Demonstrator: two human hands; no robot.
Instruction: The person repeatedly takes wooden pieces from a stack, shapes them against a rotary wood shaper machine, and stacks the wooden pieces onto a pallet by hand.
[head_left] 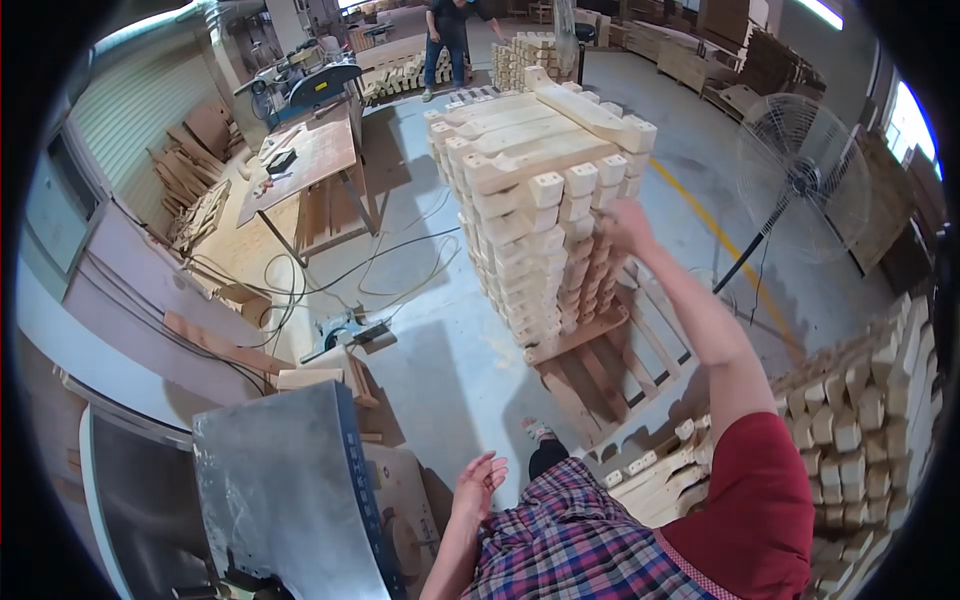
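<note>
A tall stack of pale shaped wooden pieces (535, 225), with drilled holes in some ends, stands on a pallet ahead of me. My right hand (627, 230) reaches out to the stack's near right side, its fingers curled in close to the piece ends. What lies between those fingers is hidden. One loose-looking wooden piece (580, 108) rests lengthwise on top of the stack. My left hand (481, 483) is low in front of my checked apron (570, 535), palm up, fingers loosely bent and apart, holding nothing. It is nearest to a metal machine table (285, 480).
The wooden pallet (600, 380) sticks out under the stack. More piled wooden pieces (850, 430) stand at the right, below a large fan (803, 178). Cables (290, 285) and a blue tool (345, 330) lie on the floor left. Another person (446, 45) stands far back.
</note>
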